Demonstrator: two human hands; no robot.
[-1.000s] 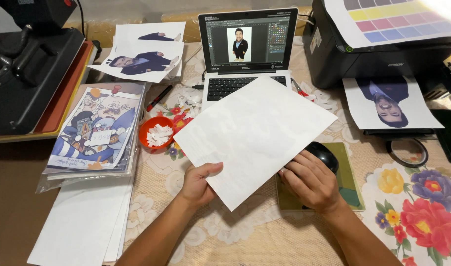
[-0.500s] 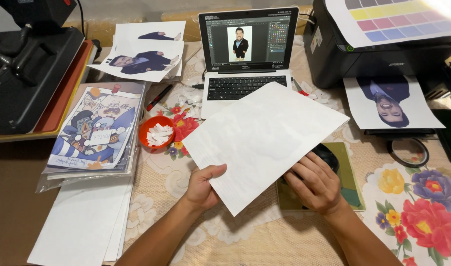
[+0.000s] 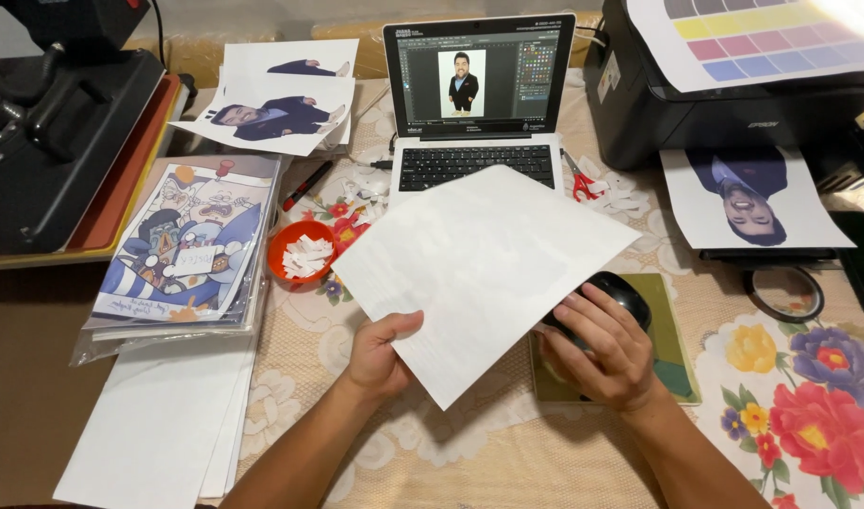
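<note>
Just in front of the laptop (image 3: 477, 99), over the table (image 3: 507, 462), I hold a white sheet of paper (image 3: 484, 269) tilted like a diamond. My left hand (image 3: 380, 353) pinches its lower left edge, thumb on top and fingers underneath, a narrow grip closed on the paper. My right hand (image 3: 601, 349) lies curved over the black mouse (image 3: 609, 294) on the green mouse pad (image 3: 672, 353), just right of the laptop's front edge, and the sheet's lower right edge passes over its knuckles; I cannot tell whether it grips the mouse firmly or only rests on it.

To handle this well, I judge the pinch should sit flat near the edge so the sheet does not crease, and the free corners should stay above the keyboard and away from the red bowl of paper scraps (image 3: 302, 254) left of the laptop.

It looks plain, matte and unprinted on the side facing me, with a faint texture and no folds. Its far corner hides part of the laptop's front edge, and its right corner points toward the black printer (image 3: 658, 113), where a portrait print (image 3: 748, 193) lies in the output tray.
</note>
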